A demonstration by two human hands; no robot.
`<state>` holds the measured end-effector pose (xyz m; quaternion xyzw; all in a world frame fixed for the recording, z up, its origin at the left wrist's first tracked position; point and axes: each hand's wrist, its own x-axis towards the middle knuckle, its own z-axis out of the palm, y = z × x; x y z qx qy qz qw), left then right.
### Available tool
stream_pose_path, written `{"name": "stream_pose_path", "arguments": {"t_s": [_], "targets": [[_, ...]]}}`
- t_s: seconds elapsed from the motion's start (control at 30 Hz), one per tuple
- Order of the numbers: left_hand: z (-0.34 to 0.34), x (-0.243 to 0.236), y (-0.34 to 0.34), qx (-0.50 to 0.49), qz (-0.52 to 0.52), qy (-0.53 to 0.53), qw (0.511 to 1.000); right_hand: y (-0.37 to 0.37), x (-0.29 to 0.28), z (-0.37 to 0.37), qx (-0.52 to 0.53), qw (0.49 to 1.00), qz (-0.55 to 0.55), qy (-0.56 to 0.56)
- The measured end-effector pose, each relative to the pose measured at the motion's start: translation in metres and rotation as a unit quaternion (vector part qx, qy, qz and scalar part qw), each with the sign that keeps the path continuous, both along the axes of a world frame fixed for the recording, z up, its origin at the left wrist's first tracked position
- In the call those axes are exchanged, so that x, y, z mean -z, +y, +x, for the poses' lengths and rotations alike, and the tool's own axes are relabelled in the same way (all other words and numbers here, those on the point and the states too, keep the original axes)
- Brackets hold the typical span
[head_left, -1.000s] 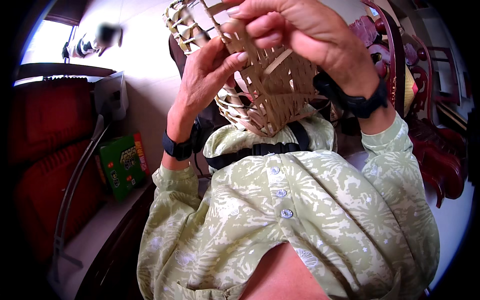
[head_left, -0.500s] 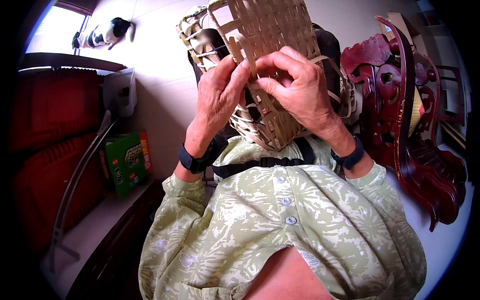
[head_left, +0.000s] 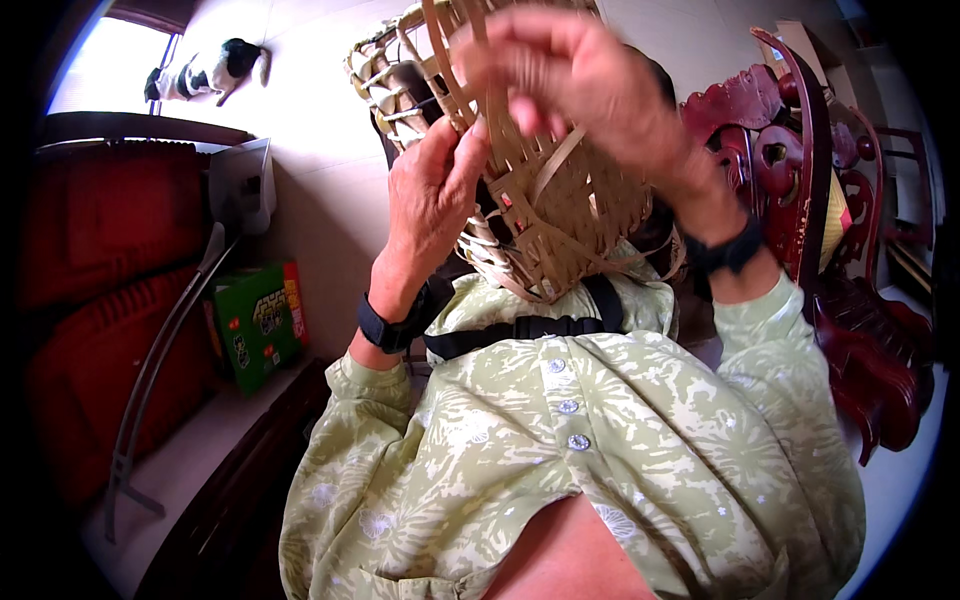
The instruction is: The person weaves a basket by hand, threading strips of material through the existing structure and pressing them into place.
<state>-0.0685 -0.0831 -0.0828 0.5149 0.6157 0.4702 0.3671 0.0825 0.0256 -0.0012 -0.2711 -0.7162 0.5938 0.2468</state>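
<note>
A tan basket (head_left: 545,265), woven from flat strips, rests on my lap with its open lattice side at the left. My left hand (head_left: 432,190) is closed at its left part, thumb and forefinger pinching a flat strip (head_left: 440,60) that rises from the weave. Over the upper part of the basket, my right hand (head_left: 610,95) is raised, its fingers smeared by motion; whether they hold a strip cannot be made out. A loose strip (head_left: 558,165) slants across the weave below the right hand.
To the right stands a carved dark red wooden chair (head_left: 805,200). At the left are red cushions (head_left: 110,240), a green box (head_left: 258,325) and a stand with a curved metal leg (head_left: 165,370). A black and white animal (head_left: 210,72) lies on the floor at the far left.
My right hand has moved up and away from the left hand's fingertips. My left hand keeps its pinch almost in place. A loose strip now crosses the basket's front.
</note>
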Motion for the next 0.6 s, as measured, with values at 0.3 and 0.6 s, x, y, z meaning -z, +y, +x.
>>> {"name": "stream_pose_path", "arguments": {"t_s": [0.3,0.6], "targets": [[0.001,-0.003,0.001,0.002,-0.017,-0.020,1.000,-0.024,0.016,0.010,0.123,0.972,0.200,-0.032],[0.002,-0.006,-0.001,-0.015,-0.031,-0.011,0.999,0.016,-0.034,0.045,0.007,0.994,0.034,0.105]]}}
